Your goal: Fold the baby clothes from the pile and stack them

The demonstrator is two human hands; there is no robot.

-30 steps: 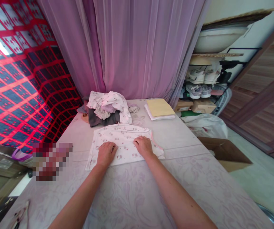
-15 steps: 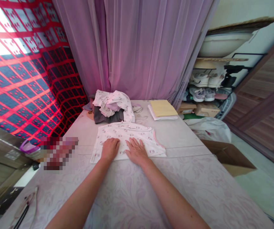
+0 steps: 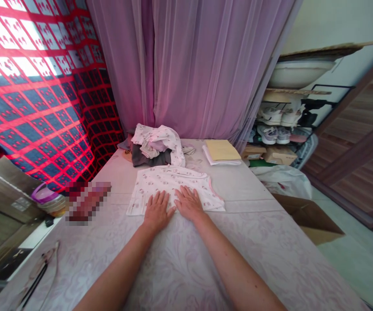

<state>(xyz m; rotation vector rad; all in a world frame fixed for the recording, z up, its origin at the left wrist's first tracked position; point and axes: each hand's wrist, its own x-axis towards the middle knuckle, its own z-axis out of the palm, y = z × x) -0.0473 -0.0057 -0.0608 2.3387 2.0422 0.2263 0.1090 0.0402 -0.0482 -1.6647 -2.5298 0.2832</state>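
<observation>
A white sleeveless top (image 3: 167,181) with a small print and pink trim lies folded lengthwise on the patterned tablecloth (image 3: 186,268). My left hand (image 3: 158,210) rests flat on its near edge, fingers spread. Close beside it, my right hand (image 3: 189,203) also presses flat on the cloth with the fingers apart. Neither hand grips anything. Just beyond the top sits a heap of crumpled clothes (image 3: 157,144), printed white over dark grey. Farther right, folded yellow and white garments (image 3: 223,151) are stacked neatly.
Glasses with dark temples (image 3: 39,276) lie at the near left, and a blurred-out item (image 3: 89,203) sits on the left edge. A purple curtain (image 3: 199,65) hangs behind the table. At right stand a shoe rack (image 3: 270,116) and an open cardboard box (image 3: 312,216).
My left hand has gone from curled fingers on the top to lying flat and spread, a little right and nearer me. My right hand stays almost in place. The view has shifted slightly.
</observation>
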